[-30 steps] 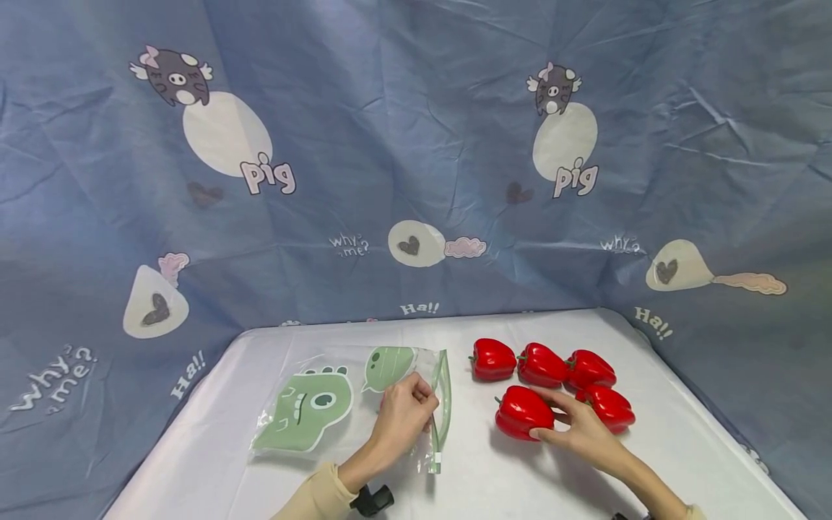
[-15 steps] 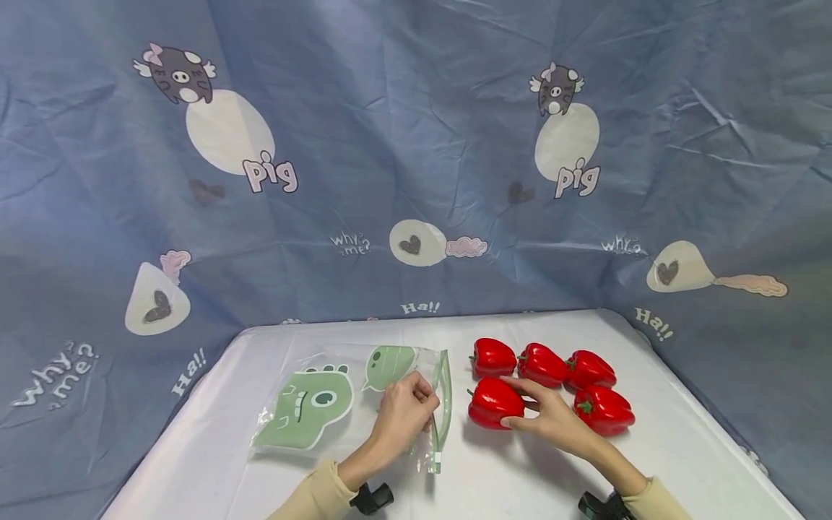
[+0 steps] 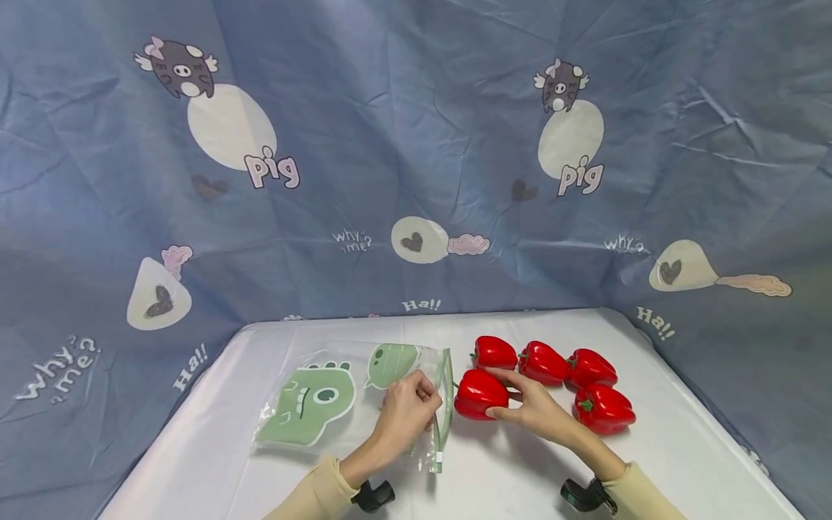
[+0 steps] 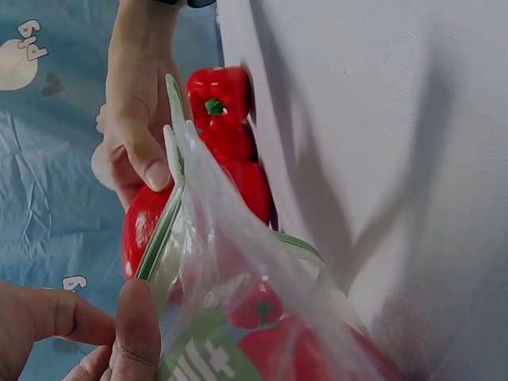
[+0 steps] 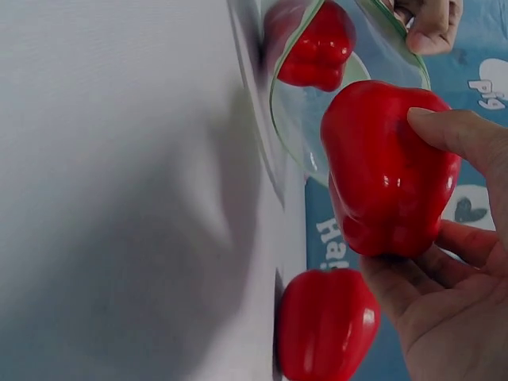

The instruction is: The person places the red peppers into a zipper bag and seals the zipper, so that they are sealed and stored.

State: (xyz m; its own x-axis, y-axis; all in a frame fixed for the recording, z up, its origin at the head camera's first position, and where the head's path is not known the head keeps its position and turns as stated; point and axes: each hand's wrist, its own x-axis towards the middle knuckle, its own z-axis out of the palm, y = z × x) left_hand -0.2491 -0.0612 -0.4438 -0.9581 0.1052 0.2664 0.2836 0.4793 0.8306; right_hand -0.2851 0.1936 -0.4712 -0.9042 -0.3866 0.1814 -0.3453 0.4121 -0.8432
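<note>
My left hand (image 3: 407,412) pinches the upper edge of a clear zip bag (image 3: 302,412) with green monster prints, lifting its green-rimmed mouth open. One red bell pepper (image 5: 313,44) lies inside the bag, seen through its mouth in the right wrist view. My right hand (image 3: 536,406) grips another red bell pepper (image 3: 481,395) by its blunt end, thumb on one side and fingers on the other. Its stem points left at the bag's mouth, and it overlaps the opening in the right wrist view. In the left wrist view this pepper (image 4: 143,222) shows just beyond the zip strip.
Several more red bell peppers (image 3: 542,363) lie on the white table (image 3: 507,477), in a row behind my right hand. A separate pepper (image 3: 604,409) sits right of that hand. A blue patterned cloth (image 3: 416,159) hangs behind the table.
My right hand has carried its pepper leftward, from beside the other peppers up to the bag's mouth. The left hand keeps its hold on the bag in the same place.
</note>
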